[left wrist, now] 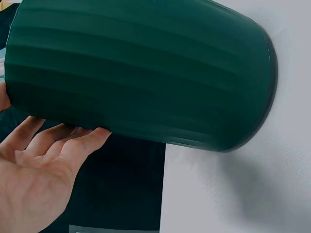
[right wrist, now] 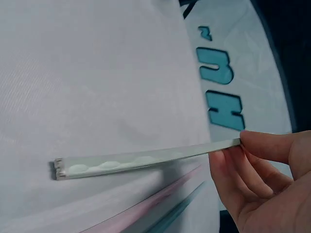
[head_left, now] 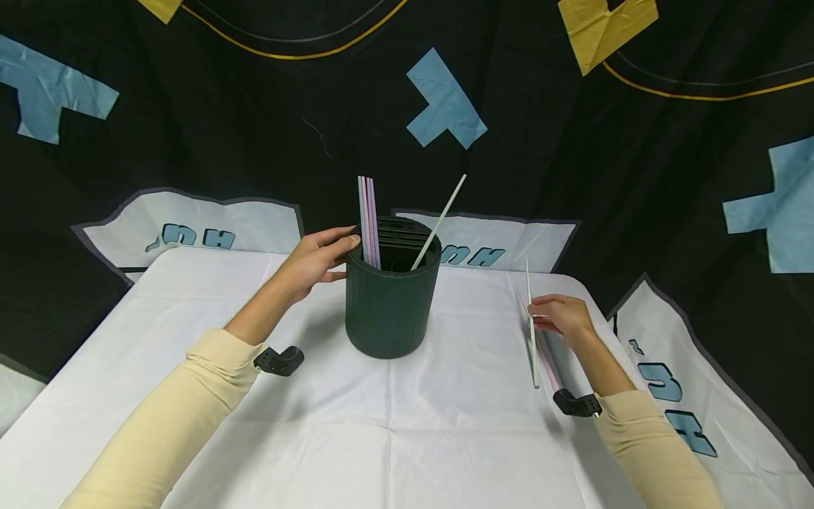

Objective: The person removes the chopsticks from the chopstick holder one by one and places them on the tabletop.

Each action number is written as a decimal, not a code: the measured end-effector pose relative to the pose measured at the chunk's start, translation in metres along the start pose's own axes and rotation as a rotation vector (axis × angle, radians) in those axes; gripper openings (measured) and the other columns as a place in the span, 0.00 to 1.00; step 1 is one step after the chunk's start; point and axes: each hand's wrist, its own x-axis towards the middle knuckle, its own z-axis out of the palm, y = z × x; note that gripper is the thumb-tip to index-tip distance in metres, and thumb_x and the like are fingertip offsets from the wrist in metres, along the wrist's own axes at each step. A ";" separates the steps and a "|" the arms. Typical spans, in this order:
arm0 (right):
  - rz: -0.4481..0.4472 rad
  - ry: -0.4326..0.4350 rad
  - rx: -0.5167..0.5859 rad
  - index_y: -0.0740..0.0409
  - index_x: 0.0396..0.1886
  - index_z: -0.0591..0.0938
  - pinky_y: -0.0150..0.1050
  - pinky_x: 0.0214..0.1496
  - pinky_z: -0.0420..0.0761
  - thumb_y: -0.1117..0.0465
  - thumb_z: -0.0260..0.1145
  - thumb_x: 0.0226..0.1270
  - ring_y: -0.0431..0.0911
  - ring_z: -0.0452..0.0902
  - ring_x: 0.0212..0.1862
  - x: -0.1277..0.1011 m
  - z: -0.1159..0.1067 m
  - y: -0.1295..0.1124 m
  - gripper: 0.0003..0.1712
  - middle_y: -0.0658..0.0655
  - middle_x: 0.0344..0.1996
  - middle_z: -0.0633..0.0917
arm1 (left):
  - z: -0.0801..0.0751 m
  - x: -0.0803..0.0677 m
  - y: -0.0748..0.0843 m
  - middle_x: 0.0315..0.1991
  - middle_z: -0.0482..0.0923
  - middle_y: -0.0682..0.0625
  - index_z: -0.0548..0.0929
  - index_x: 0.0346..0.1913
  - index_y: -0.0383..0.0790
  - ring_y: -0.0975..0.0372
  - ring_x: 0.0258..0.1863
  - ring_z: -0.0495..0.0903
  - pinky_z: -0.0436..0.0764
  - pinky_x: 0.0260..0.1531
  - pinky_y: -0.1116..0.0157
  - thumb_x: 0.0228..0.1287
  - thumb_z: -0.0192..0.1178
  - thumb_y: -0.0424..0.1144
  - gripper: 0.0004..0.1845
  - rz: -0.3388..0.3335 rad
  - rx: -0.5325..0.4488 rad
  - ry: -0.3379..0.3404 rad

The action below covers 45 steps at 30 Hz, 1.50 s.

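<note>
A dark green ribbed bin point(head_left: 391, 311) stands on the white-covered table, several pink and lilac sticks point(head_left: 369, 219) upright at its left side and one pale stick point(head_left: 441, 215) leaning right. My left hand point(head_left: 314, 260) holds the bin at its left rim, thumb at the top edge. In the left wrist view its fingers point(left wrist: 80, 143) lie against the ribbed wall. My right hand point(head_left: 562, 314) pinches a long thin pale green stick point(right wrist: 121, 162) between thumb and fingers near one end. Its other end looks squared off and crimped, close over the tabletop.
Below the held stick, a pink stick point(right wrist: 138, 208) and a teal stick point(right wrist: 177, 208) lie side by side on the table point(head_left: 388, 452). A black cloth point(head_left: 356, 127) with blue tape pieces point(head_left: 448, 99) hangs behind. Printed white sheets point(head_left: 191, 230) hang over the table's edges.
</note>
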 end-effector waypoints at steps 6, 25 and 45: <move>0.003 -0.025 -0.020 0.77 0.60 0.76 0.29 0.39 0.88 0.65 0.64 0.72 0.35 0.84 0.31 0.006 0.000 0.015 0.24 0.43 0.29 0.85 | 0.000 0.000 0.001 0.73 0.70 0.42 0.65 0.77 0.45 0.46 0.70 0.72 0.81 0.59 0.49 0.76 0.57 0.50 0.32 0.000 0.006 -0.003; 0.020 -0.055 -0.142 0.78 0.60 0.77 0.33 0.37 0.88 0.66 0.66 0.69 0.38 0.83 0.31 0.008 0.003 0.030 0.24 0.50 0.31 0.88 | 0.000 0.000 0.000 0.73 0.69 0.43 0.65 0.77 0.45 0.47 0.70 0.72 0.80 0.61 0.48 0.75 0.57 0.50 0.32 -0.004 -0.006 0.003; -0.023 -0.017 -0.147 0.78 0.55 0.79 0.31 0.37 0.87 0.65 0.63 0.72 0.39 0.83 0.32 0.002 0.004 0.016 0.20 0.56 0.35 0.88 | 0.001 -0.001 0.001 0.73 0.70 0.42 0.66 0.77 0.44 0.47 0.70 0.73 0.81 0.60 0.48 0.76 0.57 0.49 0.32 0.003 -0.004 0.005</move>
